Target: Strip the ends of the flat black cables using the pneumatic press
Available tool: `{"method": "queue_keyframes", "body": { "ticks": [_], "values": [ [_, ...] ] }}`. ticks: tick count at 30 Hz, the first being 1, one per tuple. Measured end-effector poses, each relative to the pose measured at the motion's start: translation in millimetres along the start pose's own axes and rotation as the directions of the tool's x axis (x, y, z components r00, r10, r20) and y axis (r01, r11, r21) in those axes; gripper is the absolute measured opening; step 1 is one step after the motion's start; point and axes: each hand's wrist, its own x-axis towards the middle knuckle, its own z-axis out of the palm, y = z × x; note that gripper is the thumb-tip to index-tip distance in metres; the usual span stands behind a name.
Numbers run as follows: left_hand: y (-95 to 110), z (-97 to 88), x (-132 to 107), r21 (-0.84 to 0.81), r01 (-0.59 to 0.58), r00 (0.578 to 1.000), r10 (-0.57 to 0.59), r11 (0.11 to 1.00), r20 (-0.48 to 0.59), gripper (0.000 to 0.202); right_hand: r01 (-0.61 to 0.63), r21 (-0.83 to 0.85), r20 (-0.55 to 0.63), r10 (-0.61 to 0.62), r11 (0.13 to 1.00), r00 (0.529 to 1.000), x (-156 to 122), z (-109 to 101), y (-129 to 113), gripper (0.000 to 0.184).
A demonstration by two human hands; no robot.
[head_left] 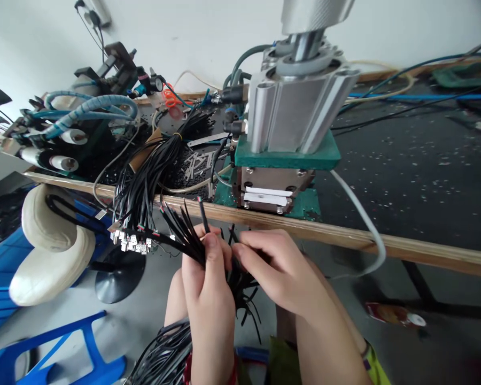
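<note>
My left hand is closed around a bundle of black cables, whose cut ends fan out to the upper left. One cable stands up above my thumb, with coloured wire showing at its tip. Close beside it, my right hand has thumb and forefinger pinched at a short dark cable end. More of the cables hang below, between my two hands. In front of both hands stands a pneumatic press on a green base, with a white strip across its lower block.
A tied bundle of black cables with white connectors hangs over the wooden bench edge. Further cables lie at my lap. A second machine stands left, above a cream chair and blue stool.
</note>
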Motion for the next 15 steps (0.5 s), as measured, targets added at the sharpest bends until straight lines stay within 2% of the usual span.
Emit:
{"method": "queue_keyframes", "body": {
  "ticks": [1, 2, 3, 5, 9, 12, 14, 15],
  "values": [
    [1, 0.0, 0, 0.012, -0.04, 0.999, 0.04, 0.999, -0.005, 0.024, -0.128, -0.149, 0.074, 0.14, 0.98, 0.987, 4, 2, 3, 0.05],
    [3, 0.2, 1, 0.025, -0.069, 0.998, 0.069, 0.997, 0.002, 0.024, -0.239, -0.305, 0.107, 0.282, 0.922, 0.953, 10, 5, 8, 0.051],
    [4, 0.4, 2, 0.035, -0.085, 0.996, 0.084, 0.996, 0.022, 0.024, -0.32, -0.447, 0.101, 0.402, 0.836, 0.91, 15, 8, 13, 0.051],
    [5, 0.7, 2, 0.038, -0.069, 0.996, 0.066, 0.997, 0.064, 0.028, -0.398, -0.582, 0.047, 0.518, 0.709, 0.854, 26, 17, 24, 0.047],
    [2, -1.7, 0, 0.025, 0.035, 0.991, -0.038, 0.999, 0.125, 0.032, -0.435, -0.618, 0.011, 0.56, 0.655, 0.829, 37, 29, 34, 0.023],
    [1, -4.2, -2, 0.038, 0.102, 0.987, -0.106, 0.994, 0.124, 0.029, -0.449, -0.625, -0.027, 0.558, 0.638, 0.83, 28, 24, 22, 0.036],
    [2, -4.6, -1, 0.007, 0.131, 0.983, -0.131, 0.991, 0.127, 0.027, -0.437, -0.627, -0.05, 0.527, 0.645, 0.848, 13, 15, 9, 0.034],
    [3, -4.3, -1, -0.016, 0.142, 0.981, -0.139, 0.99, 0.137, 0.026, -0.412, -0.62, -0.064, 0.48, 0.668, 0.875, 4, 10, 2, 0.032]
  ]
}}
